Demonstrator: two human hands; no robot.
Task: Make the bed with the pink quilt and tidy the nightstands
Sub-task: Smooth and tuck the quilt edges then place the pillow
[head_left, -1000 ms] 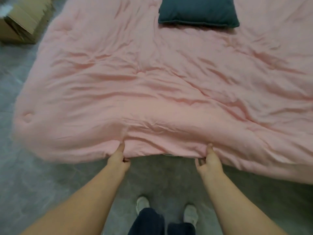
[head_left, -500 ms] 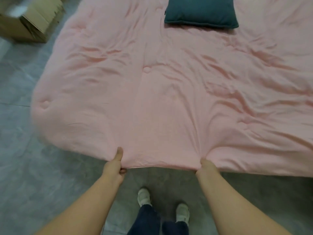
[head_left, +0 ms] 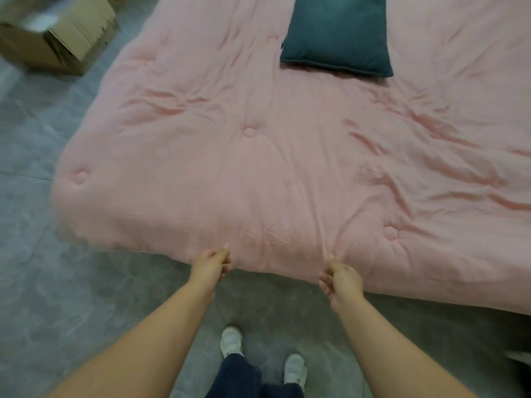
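Two hands at the near edge of the pink quilt (head_left: 258,173). Left hand (head_left: 211,264) pinching the edge with thumb and fingers. Right hand (head_left: 342,280) curled at the edge too, thumb up against the cloth, but hard to tell if gripping. Compared with a moment ago: flatter and smoother now near the hands, edge pulled lower and straighter. Spread wide over the bed. One green pillow (head_left: 337,35) lying on the far part of the quilt. One cardboard box (head_left: 54,33) left of the quilt, on the grey floor (head_left: 43,297). Two white shoes (head_left: 231,340) below the quilt's edge.
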